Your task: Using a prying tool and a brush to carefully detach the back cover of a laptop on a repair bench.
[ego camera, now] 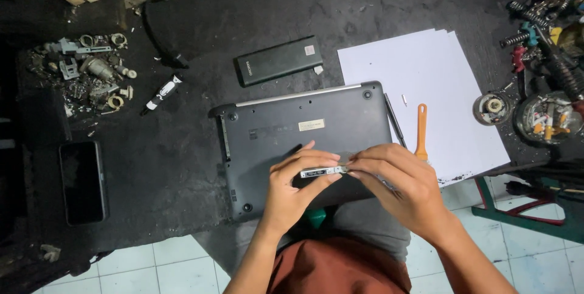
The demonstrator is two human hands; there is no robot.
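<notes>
Both my hands, left hand (296, 186) and right hand (398, 186), pinch a thin silver metal bracket (323, 172) between them above the upturned dark grey laptop (292, 130) on the black desk (176, 166).

We see a thin, flat silver-grey strip (322, 172), perhaps a narrow metal bracket with dark slots, held level in the air between both sets of fingers, one at each end. It hovers just above the near edge of an upturned dark grey laptop (286, 133).

Both hands, left hand (292, 187) and right hand (398, 184), pinch a slim metal part (322, 172) above an upturned laptop (292, 133).
</notes>
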